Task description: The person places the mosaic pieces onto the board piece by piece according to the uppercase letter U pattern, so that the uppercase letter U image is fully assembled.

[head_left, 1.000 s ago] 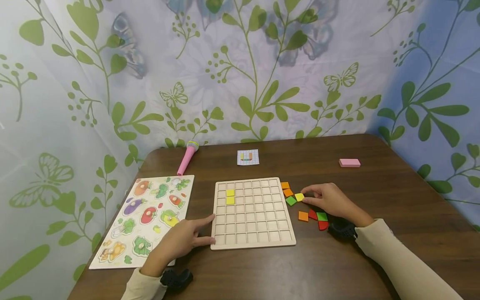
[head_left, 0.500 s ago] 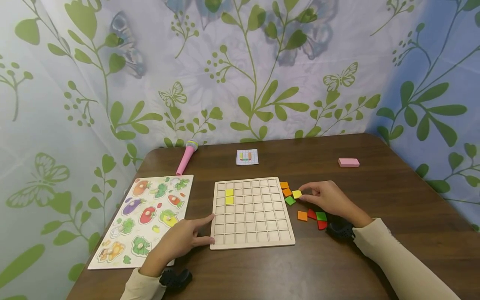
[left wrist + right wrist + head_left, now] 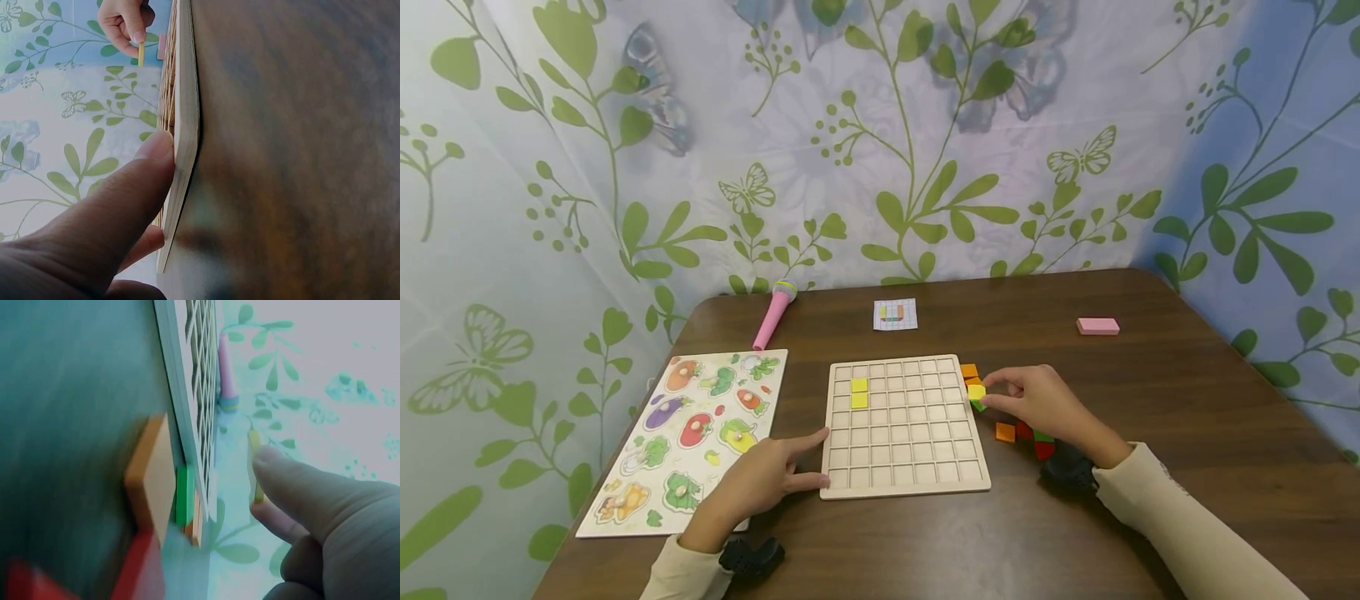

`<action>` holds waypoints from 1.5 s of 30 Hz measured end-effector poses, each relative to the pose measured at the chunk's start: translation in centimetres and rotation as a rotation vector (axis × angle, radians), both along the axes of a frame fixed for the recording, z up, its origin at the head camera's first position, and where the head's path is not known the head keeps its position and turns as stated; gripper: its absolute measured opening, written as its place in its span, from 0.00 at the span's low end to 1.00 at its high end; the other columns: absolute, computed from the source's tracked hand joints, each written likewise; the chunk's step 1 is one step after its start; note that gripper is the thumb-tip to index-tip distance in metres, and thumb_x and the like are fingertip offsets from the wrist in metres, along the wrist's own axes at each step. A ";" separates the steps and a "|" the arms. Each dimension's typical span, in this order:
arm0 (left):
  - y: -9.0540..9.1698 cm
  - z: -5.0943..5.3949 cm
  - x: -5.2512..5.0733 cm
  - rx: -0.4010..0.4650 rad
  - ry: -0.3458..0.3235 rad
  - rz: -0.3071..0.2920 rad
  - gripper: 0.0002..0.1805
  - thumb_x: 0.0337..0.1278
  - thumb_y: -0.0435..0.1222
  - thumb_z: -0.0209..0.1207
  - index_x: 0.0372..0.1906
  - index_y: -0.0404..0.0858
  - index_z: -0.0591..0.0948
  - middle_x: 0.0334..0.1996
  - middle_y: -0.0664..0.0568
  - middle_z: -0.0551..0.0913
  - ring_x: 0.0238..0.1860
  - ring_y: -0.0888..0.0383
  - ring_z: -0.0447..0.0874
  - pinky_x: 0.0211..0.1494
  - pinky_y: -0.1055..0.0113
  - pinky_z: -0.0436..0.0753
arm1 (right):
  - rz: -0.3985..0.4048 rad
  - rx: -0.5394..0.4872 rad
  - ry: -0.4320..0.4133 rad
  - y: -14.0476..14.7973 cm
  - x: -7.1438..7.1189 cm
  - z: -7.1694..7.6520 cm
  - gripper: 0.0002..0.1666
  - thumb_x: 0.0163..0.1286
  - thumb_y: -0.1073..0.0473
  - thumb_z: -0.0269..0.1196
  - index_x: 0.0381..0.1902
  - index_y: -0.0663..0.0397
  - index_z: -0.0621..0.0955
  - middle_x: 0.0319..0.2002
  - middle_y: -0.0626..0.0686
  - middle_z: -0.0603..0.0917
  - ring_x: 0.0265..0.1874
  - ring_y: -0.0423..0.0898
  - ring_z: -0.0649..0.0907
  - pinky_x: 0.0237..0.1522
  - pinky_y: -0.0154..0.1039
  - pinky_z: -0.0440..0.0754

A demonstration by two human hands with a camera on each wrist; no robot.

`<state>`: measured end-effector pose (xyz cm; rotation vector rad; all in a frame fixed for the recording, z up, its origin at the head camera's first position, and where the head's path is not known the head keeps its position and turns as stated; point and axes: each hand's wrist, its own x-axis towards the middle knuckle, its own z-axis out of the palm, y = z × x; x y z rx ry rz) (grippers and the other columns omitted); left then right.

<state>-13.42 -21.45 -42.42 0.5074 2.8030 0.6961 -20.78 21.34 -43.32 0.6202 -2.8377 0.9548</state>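
Observation:
A pale wooden grid board [image 3: 904, 427] lies in the middle of the table, with two yellow square tiles [image 3: 859, 393] set one above the other in its upper left cells. My left hand [image 3: 760, 482] touches the board's left edge with thumb and index finger spread apart. A third yellow tile [image 3: 976, 392] is pinched between the thumb and fingertip of my right hand [image 3: 1041, 402], lifted near the board's right edge. In the right wrist view this tile [image 3: 255, 465] is seen edge-on, off the table. Below it, orange tiles [image 3: 969, 369] and a green tile are partly covered.
Nearer the right forearm lie an orange tile [image 3: 1005, 432], red tiles [image 3: 1044, 451] and a partly hidden green one. A vegetable puzzle board [image 3: 688, 442] lies at left. Behind are a pink toy microphone [image 3: 772, 317], a pattern card [image 3: 895, 314] and a pink block [image 3: 1097, 326].
My right hand has lifted the yellow tile from beside the loose tiles and moved left toward the board. My left hand stays at the board's edge.

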 end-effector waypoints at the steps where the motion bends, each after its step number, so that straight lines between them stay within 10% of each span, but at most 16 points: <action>1: 0.0 0.0 0.0 0.000 0.000 -0.001 0.40 0.57 0.58 0.69 0.74 0.52 0.74 0.14 0.60 0.62 0.16 0.64 0.56 0.20 0.69 0.61 | -0.003 -0.010 0.001 -0.3 0.1 0.0 0.15 0.64 0.48 0.75 0.45 0.45 0.89 0.13 0.41 0.65 0.11 0.39 0.61 0.17 0.35 0.62; 45: -0.1 -0.2 -0.1 -0.011 0.004 -0.002 0.39 0.57 0.59 0.68 0.73 0.52 0.75 0.14 0.61 0.63 0.15 0.64 0.57 0.20 0.68 0.62 | 0.030 -0.140 -0.023 -14.6 2.6 -1.4 0.13 0.65 0.51 0.73 0.45 0.49 0.91 0.13 0.38 0.67 0.14 0.34 0.61 0.20 0.32 0.60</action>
